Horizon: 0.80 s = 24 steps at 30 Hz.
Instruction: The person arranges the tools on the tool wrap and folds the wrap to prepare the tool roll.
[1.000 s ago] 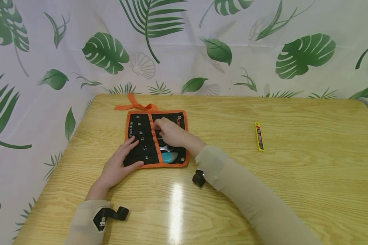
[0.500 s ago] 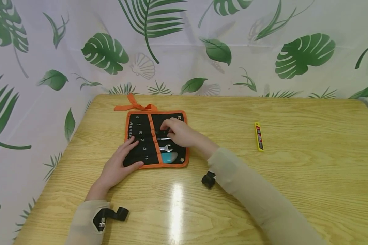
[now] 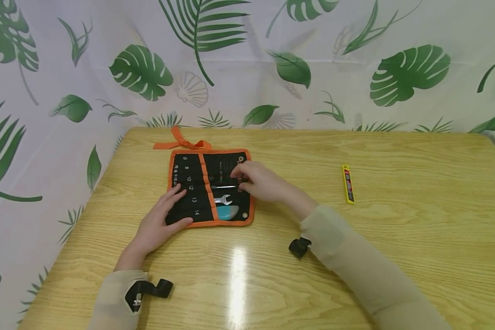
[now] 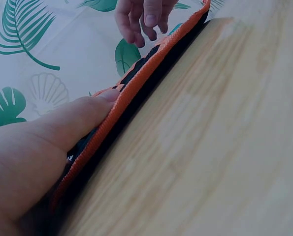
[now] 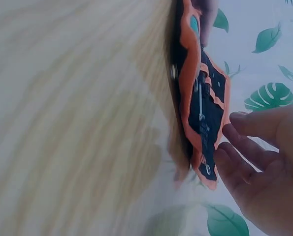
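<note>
A black tool roll (image 3: 194, 167) with orange edging lies unrolled on the table, its pockets marked with numbers. My left hand (image 3: 158, 222) rests on its left part, thumb on the lower orange edge, as the left wrist view also shows. Over the roll's right edge hovers my right hand (image 3: 266, 181); in the right wrist view its fingers (image 5: 254, 147) are loosely bent with nothing between them. Out of the pockets stick a thin metal shaft (image 3: 226, 187), an open-end wrench (image 3: 223, 200) and a teal piece with a grey tip (image 3: 228, 212), whose kind I cannot tell.
An orange tie ribbon (image 3: 185, 141) extends from the roll's far edge. A narrow yellow case (image 3: 348, 184) with a dark label lies further right on the wooden table (image 3: 396, 229). Behind stands a leaf-patterned curtain (image 3: 334, 82).
My right hand has drawn back rightward from the roll's pockets to its right edge, uncovering the thin shaft and the wrench. The left hand has stayed in place.
</note>
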Available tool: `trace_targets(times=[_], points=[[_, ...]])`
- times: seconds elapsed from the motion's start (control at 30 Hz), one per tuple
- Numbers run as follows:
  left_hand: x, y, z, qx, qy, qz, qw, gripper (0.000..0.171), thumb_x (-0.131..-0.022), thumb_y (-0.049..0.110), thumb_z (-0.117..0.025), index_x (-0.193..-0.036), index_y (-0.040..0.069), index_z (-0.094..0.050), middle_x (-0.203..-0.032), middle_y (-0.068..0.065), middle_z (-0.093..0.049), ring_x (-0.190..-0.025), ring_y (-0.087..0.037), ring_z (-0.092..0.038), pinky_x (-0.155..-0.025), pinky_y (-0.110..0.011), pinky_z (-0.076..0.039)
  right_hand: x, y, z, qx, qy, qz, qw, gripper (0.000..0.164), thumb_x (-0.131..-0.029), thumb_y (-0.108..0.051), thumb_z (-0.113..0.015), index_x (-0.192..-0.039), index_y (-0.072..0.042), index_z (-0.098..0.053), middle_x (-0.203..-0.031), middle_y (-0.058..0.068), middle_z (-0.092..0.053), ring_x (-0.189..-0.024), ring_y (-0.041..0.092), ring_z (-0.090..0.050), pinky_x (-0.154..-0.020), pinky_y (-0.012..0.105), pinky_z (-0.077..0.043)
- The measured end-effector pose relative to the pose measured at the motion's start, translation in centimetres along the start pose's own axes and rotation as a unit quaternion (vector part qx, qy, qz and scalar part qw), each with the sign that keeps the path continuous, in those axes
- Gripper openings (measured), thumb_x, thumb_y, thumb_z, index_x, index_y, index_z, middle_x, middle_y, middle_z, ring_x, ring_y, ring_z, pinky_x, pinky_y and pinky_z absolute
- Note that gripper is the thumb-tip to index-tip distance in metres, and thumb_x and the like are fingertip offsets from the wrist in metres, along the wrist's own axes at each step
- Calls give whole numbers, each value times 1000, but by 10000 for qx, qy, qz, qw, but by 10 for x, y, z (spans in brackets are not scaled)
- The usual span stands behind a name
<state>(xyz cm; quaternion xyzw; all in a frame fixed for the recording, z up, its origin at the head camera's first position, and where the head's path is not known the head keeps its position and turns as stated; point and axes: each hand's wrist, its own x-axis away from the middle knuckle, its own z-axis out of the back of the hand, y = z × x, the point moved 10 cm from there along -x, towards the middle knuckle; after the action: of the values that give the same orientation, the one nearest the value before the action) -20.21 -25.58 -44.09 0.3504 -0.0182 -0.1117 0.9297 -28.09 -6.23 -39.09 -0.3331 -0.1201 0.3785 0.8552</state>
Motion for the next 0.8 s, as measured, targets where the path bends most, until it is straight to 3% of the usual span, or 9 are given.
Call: trace_targets(times=[0.4,0.8], points=[[0,-1,0,-13,7,16,10000,75,-86,43,-69,-149,20,-36,-158,3,-19,-144,-26,-16,-109,-57,-23,31,18,23,-163,324,-229,9991,25,-92,0,-61,-116,4,-60,-117,16,-61,-109,30,-55,-94,41,-45],[0,-1,0,5,-4,7,10000,75,-87,43,-69,-149,20,-36,-158,3,-18,-144,-26,-16,-108,-57,-23,62,29,45,102,485,-95,9987,27,-91,-3,-63,-117,3,-60,-118,17,-60,-108,34,-54,-93,46,-44]])
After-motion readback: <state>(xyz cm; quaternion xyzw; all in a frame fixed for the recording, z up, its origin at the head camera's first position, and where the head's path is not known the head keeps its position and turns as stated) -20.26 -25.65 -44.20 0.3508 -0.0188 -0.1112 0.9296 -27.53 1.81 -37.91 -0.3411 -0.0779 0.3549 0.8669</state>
